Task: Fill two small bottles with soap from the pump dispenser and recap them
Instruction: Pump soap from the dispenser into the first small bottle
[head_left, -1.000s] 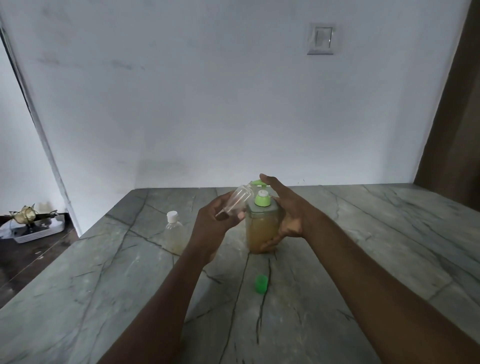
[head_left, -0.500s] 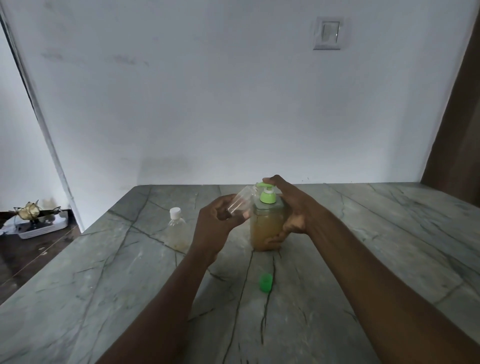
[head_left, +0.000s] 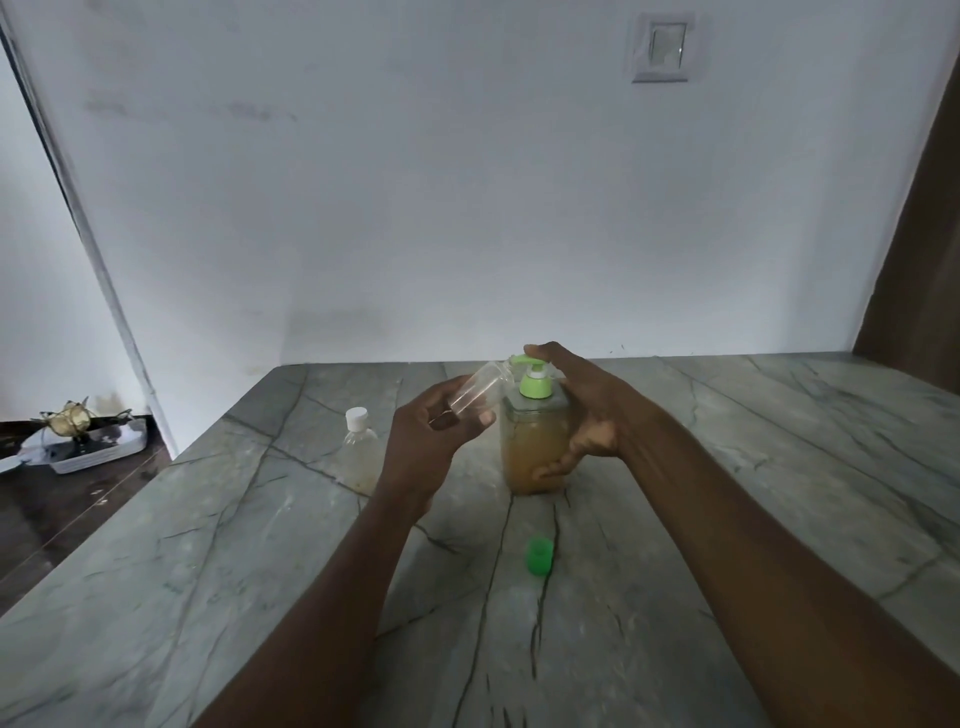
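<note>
Head view: the left hand (head_left: 431, 447) is gripping a tilted, uncapped clear bottle (head_left: 480, 387), holding its mouth at the spout of the pump dispenser (head_left: 530, 447). The right hand (head_left: 592, 410) is curling round the dispenser on the table (head_left: 208, 571), forefinger resting on the pump. A green cap (head_left: 538, 557) is lying nearer; a white-capped bottle (head_left: 358, 452) is standing to the left.

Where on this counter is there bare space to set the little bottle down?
Bare stone: right of the pump dispenser, beyond the right forearm; and near left, in front of the white-capped bottle. Crowded: the middle, where the left hand holds the clear bottle at the spout, the right hand grips the dispenser, and the green cap lies between the forearms.
</note>
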